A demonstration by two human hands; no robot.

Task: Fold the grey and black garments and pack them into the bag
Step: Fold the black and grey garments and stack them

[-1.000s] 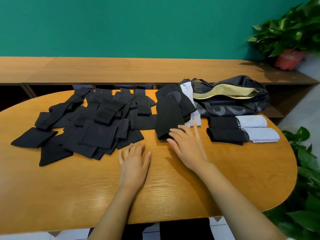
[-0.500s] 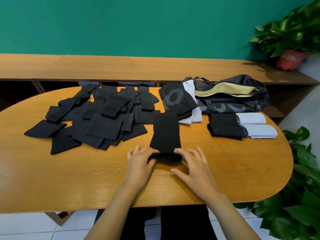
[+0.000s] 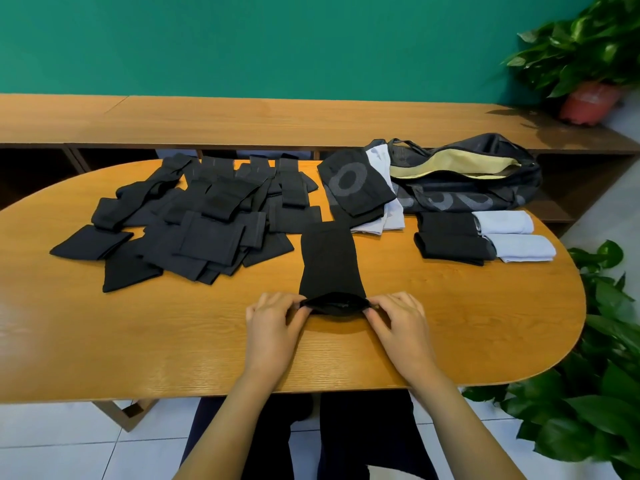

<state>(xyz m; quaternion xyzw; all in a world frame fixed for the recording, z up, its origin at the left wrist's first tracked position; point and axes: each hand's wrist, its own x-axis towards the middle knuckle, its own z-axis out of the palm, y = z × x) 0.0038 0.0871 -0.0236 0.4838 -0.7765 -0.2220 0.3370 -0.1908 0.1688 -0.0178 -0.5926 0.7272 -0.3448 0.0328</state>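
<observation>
From the head view, a black garment [image 3: 330, 261] lies flat on the wooden surface [image 3: 138, 341] straight ahead of the person, its near end lifted a little. The left hand [image 3: 273, 320] pinches the left corner of that near end with curled fingers, and the right hand [image 3: 398, 323] pinches the right corner the same way, so the hem is stretched between them. To the left, a loose heap of black pieces [image 3: 207, 223] is spread over the surface, overlapping one another. Behind the held garment sits a folded dark stack with a grey ring pattern [image 3: 353, 185], resting on pale cloth. Just right of it lies the dark bag [image 3: 467, 181], its mouth open and showing a yellowish lining. In front of the bag lie two folded black bundles [image 3: 450, 237], touching two pale grey bundles [image 3: 512, 237] at their right. A long wooden shelf [image 3: 277, 119] runs along the green wall, with a potted plant [image 3: 588, 102] at its right end.
</observation>
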